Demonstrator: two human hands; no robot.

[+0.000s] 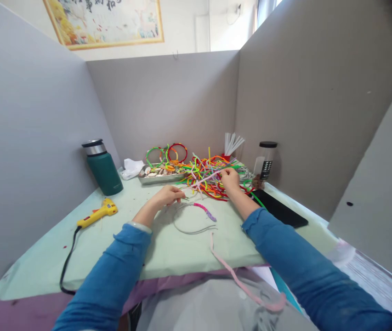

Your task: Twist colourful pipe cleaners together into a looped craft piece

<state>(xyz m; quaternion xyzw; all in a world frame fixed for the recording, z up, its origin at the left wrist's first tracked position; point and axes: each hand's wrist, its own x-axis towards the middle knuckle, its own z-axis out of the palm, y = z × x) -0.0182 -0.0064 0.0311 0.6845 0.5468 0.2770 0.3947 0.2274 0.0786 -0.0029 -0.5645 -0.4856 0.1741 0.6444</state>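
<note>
My right hand pinches one end of a pale pink pipe cleaner, which slants down to the left in front of the pile. To the left, my left hand has its fingers pressed together; what they hold is too small to make out. Just below the hands, a thin grey wire hoop lies on the table, with a pink and purple fuzzy section on its upper right. A longer light pink pipe cleaner hangs over the front edge onto my lap.
A heap of coloured pipe cleaners lies behind the hands, beside a metal tray of shells. A yellow glue gun and green bottle are left. A black phone-like slab and clear bottle are right. Grey partitions surround the table.
</note>
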